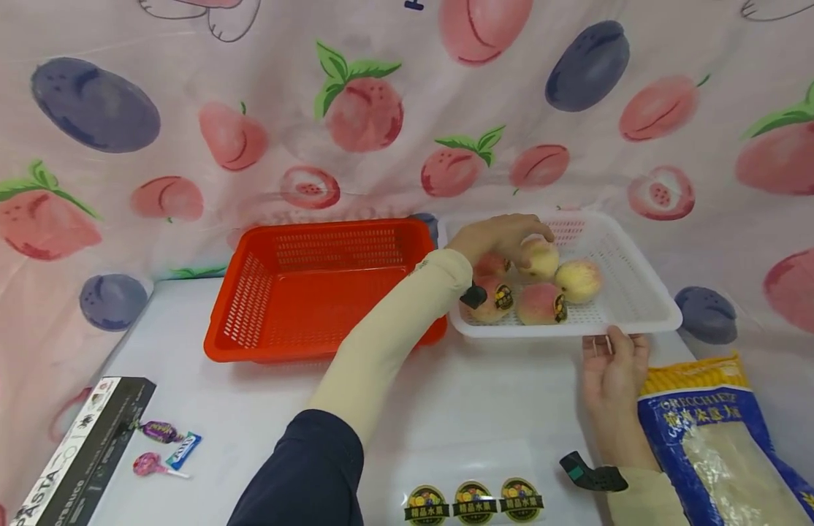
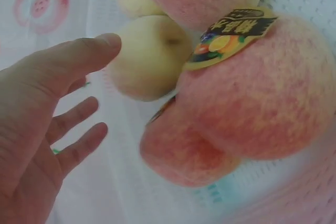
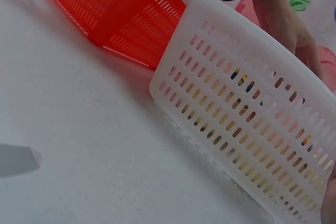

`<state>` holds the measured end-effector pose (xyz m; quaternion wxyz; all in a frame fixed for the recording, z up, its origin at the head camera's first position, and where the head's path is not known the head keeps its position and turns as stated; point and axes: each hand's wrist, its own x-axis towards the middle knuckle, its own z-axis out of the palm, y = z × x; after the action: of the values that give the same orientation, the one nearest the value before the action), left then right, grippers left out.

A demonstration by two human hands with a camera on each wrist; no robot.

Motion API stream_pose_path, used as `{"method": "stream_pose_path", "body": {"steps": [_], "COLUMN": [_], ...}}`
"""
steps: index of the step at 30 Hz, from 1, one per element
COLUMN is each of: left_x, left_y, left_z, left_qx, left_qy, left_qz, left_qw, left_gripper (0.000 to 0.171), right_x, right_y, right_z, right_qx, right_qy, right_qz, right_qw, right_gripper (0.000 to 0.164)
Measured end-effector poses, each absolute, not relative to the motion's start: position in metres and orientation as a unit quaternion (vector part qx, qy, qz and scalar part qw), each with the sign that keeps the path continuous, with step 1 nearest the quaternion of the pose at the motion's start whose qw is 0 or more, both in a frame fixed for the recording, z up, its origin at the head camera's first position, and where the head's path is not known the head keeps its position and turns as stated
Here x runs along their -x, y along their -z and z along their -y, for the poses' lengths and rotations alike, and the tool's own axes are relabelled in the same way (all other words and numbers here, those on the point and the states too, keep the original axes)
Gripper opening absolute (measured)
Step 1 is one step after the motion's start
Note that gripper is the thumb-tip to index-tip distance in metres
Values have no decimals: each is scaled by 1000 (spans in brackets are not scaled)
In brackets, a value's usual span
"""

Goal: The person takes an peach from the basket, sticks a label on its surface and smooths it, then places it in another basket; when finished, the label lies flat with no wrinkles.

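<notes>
My left hand (image 1: 499,237) reaches over the white basket (image 1: 633,296), above several peaches. In the left wrist view its thumb tip is right at the edge of a pale yellow peach (image 2: 147,61), with the other fingers spread apart. Beside that lie a pinkish peach (image 2: 257,87) bearing a black-and-gold sticker (image 2: 231,38) and a redder one (image 2: 184,148). At the basket's front rim, my right hand (image 1: 614,376) holds on, thumb at the edge and fingers beneath. Only a sliver of this hand shows in the right wrist view, beside the slotted wall (image 3: 236,103).
A red basket (image 1: 272,351) stands left of the white one. Three round stickers (image 1: 475,502) lie on a sheet at the front. A blue pasta bag (image 1: 729,438) is at right; a black pasta box (image 1: 85,453), a lollipop (image 1: 148,464) and wrapped sweets (image 1: 160,431) are at left.
</notes>
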<state>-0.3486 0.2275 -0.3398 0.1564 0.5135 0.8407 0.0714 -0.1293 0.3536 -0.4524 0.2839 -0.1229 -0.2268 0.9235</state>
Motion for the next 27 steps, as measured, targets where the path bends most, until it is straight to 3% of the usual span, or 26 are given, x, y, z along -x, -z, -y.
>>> {"method": "stream_pose_path", "body": {"steps": [11, 18, 27], "left_x": [346, 321, 277], "left_y": [328, 324, 356], "left_z": [-181, -126, -35], "left_qx": [-536, -525, -439], "left_qy": [-172, -264, -358], "left_qz": [-814, -802, -823], "left_qw": [143, 105, 43], "left_gripper": [46, 42, 39], "right_x": [135, 143, 137], "right_y": [451, 452, 454], "right_z": [-360, -363, -379], "right_qx": [138, 134, 255], "right_qy": [-918, -915, -889], "right_qz": [237, 256, 228], "right_qw": [287, 283, 304], "right_gripper": [42, 45, 31]}}
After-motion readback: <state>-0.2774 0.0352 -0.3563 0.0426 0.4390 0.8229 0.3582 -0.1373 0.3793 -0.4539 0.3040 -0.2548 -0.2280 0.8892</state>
